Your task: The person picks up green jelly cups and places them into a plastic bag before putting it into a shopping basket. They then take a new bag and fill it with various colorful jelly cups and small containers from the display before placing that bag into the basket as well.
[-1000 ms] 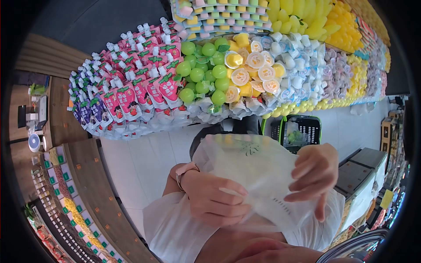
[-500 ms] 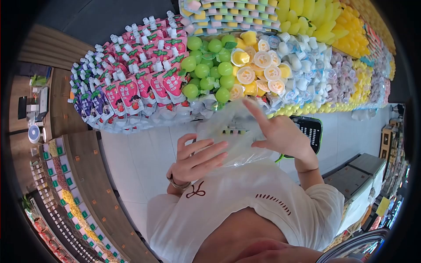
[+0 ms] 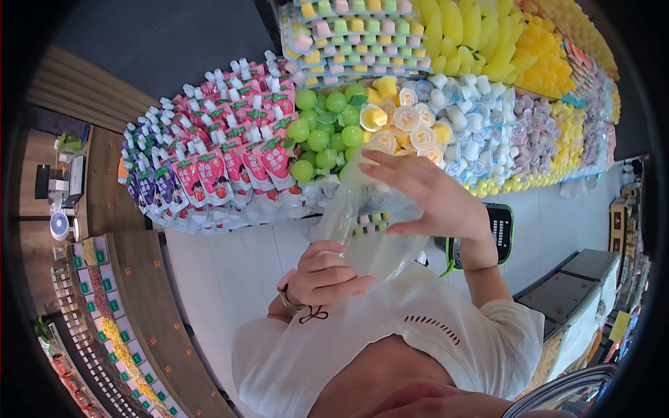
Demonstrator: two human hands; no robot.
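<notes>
A translucent plastic bag (image 3: 380,254) is between my hands in front of my chest. Small green and yellow pieces show in its middle, blurred by the film. My left hand (image 3: 324,279), with a band at the wrist, is closed around the bag's lower left side. Higher up and to the right, my right hand (image 3: 435,191) has its fingers and thumb stretched apart across the bag's upper part, fingertips at its top edge. Just beyond the bag lie green balls (image 3: 319,139) and jelly cups with yellow contents (image 3: 406,118).
Pink pouches with white caps (image 3: 237,164) and purple pouches (image 3: 155,187) fill the display's left end. White-blue cups (image 3: 481,104) and yellow banana-shaped items (image 3: 474,35) are right and farther back. A black green-rimmed object with a keypad (image 3: 500,233) shows past my right wrist.
My right hand's pointing finger has come down beside the others over the bag's top edge. My left hand has shifted right and slightly down, its fingers more curled. The display appears lower in view.
</notes>
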